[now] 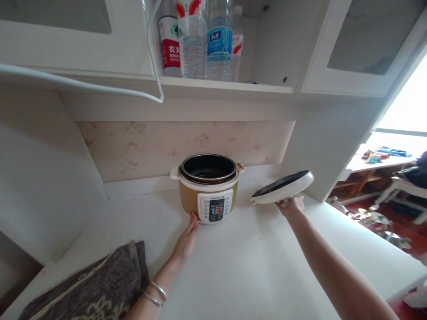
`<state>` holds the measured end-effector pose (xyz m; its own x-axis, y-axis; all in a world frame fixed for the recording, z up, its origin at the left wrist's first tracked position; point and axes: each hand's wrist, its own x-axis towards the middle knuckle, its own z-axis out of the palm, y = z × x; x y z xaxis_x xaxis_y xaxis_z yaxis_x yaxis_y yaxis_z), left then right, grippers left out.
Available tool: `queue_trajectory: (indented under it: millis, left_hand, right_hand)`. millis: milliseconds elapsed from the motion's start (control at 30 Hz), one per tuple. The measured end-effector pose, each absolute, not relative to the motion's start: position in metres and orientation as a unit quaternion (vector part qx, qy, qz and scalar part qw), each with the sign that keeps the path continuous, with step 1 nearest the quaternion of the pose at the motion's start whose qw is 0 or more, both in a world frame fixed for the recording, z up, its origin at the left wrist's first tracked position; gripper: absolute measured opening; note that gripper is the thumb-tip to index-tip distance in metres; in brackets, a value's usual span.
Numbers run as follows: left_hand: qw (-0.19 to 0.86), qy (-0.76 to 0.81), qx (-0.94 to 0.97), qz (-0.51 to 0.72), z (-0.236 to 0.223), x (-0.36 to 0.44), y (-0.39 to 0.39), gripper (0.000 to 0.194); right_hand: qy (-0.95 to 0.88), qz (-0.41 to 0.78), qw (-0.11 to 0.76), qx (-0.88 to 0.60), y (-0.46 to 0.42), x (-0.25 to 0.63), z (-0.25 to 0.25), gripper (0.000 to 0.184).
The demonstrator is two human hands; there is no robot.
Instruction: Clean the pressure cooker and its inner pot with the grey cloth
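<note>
A gold and white electric pressure cooker (189, 199) stands upright on the white counter (230, 271), its top uncovered. Inside it sits a dark inner pot (208, 170); any contents are hard to make out. My left hand (186, 240) rests its outstretched fingers against the cooker's lower front, left of the control panel (215, 208). To the right of the cooker, my right hand (291, 206) grips the cooker lid (283, 186) from below. The lid is tilted above the counter, dark inner side up, apart from the cooker. My right fingers are partly hidden under it.
A folded dark patterned cloth (113, 280) lies at the front left. Overhead, an open cabinet shelf (227, 89) holds several plastic bottles (219, 44). A white cable (100, 86) hangs in front of the cabinet. Side panels (296, 133) bound the alcove.
</note>
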<state>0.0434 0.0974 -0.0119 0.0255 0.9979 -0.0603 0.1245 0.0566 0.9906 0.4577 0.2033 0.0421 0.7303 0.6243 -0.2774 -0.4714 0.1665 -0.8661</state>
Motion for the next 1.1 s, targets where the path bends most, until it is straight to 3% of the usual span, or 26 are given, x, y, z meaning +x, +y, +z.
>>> queue_trajectory:
  millis: [233, 433, 633, 800, 933, 1000, 1100]
  left_hand:
    - [0.48, 0.544, 0.519, 0.453, -0.005, 0.057, 0.089, 0.058]
    - [0.522, 0.553, 0.441, 0.476, 0.036, 0.041, 0.087, 0.043]
    - [0.324, 0.578, 0.52, 0.539, 0.137, 0.023, 0.125, 0.034]
    - [0.284, 0.673, 0.554, 0.4, 0.19, 0.021, 0.176, 0.045]
    - [0.187, 0.739, 0.59, 0.266, 0.207, 0.026, 0.204, 0.046]
    - [0.214, 0.741, 0.585, 0.251, 0.211, 0.028, 0.211, 0.037]
    - [0.336, 0.721, 0.527, 0.299, 0.214, 0.028, 0.218, 0.021]
  right_hand:
    - [-0.049, 0.401, 0.765, -0.501, 0.216, 0.442, 0.013, 0.039]
    - [-0.076, 0.356, 0.792, -0.489, 0.197, 0.43, -0.015, 0.026]
    - [-0.147, 0.32, 0.782, -0.515, 0.175, 0.424, -0.034, 0.04]
    - [-0.2, 0.268, 0.742, -0.581, 0.168, 0.424, -0.037, 0.04]
    - [-0.282, 0.247, 0.684, -0.625, 0.162, 0.43, -0.045, 0.039]
    - [-0.302, 0.232, 0.66, -0.648, 0.158, 0.431, -0.046, 0.036]
    - [-0.273, 0.258, 0.677, -0.633, 0.152, 0.43, -0.045, 0.026]
